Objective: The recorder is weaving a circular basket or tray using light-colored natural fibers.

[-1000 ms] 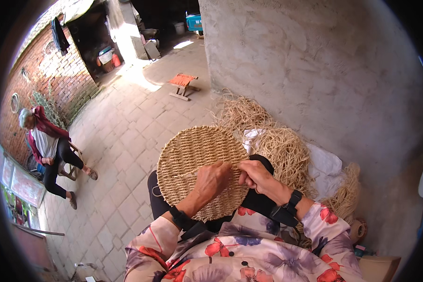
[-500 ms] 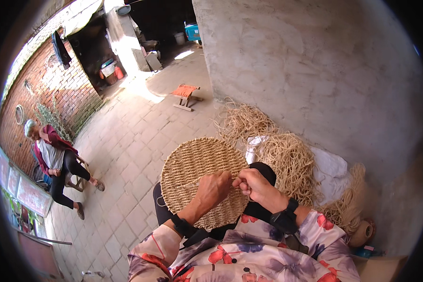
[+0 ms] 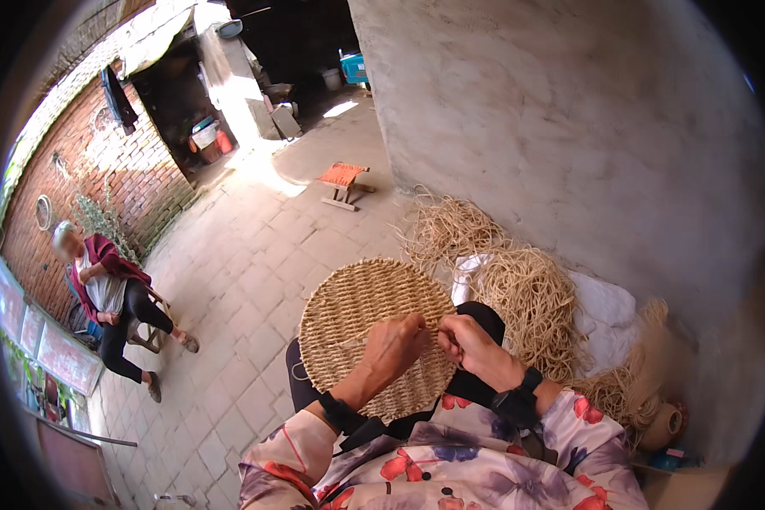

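Observation:
A round woven piece of twisted straw cord [image 3: 361, 297] lies on my lap, its rows running across it. My left hand [image 3: 395, 344] is closed over its right half, knuckles up. Close beside it, my right hand [image 3: 469, 342] is closed with fingers pinched, over the piece's right edge. A narrow gap parts the two hands. Whatever the fingers grip is hidden or too thin to make out. A thin loop of cord [image 3: 297, 372] sticks out at the piece's left edge.
Heaps of loose straw cord [image 3: 531, 297] lie on white sacking [image 3: 603, 306] along the plastered wall [image 3: 561, 110] to my right. A small orange folding stool [image 3: 342, 176] stands ahead on the paving. At the left, another person [image 3: 115, 285] sits on a low stool. A round pot [image 3: 661, 427] is at the lower right.
My hands have drawn slightly apart, both still closed over the woven piece. The seated person has brought one arm up to the chest. The whole view has shifted a little.

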`<state>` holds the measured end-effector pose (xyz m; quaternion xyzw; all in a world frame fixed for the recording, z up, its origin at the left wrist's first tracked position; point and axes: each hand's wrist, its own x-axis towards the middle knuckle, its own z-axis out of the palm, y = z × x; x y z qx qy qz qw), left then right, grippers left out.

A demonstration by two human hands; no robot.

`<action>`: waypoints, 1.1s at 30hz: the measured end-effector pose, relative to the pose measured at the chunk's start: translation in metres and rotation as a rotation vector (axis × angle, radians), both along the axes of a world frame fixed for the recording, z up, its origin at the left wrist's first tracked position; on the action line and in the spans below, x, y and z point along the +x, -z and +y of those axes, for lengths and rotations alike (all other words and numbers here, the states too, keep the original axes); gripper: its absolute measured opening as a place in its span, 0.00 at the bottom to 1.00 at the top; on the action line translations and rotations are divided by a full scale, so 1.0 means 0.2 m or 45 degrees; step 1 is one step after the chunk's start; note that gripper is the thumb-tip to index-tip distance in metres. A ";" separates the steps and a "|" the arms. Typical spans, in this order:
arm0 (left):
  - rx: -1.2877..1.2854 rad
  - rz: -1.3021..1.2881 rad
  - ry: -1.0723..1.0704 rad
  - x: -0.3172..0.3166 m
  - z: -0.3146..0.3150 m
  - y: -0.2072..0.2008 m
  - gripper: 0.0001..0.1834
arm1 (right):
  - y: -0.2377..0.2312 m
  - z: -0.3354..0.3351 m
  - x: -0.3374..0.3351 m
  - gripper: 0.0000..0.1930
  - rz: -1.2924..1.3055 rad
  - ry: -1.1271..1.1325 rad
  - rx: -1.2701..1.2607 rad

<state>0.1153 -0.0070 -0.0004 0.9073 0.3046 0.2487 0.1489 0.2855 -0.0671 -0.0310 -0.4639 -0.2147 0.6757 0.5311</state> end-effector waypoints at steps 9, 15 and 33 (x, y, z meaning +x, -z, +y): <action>0.056 0.012 0.062 0.13 0.00 0.09 0.04 | -0.08 -0.12 0.05 0.07 -0.767 -0.084 0.020; -0.285 -0.318 -0.060 -0.09 0.02 -0.08 0.05 | -0.26 -0.05 0.02 0.10 -1.589 0.193 0.917; 0.035 -0.098 -0.152 -0.30 -0.03 -0.05 0.06 | -0.25 -0.11 -0.07 0.06 -1.403 0.057 0.820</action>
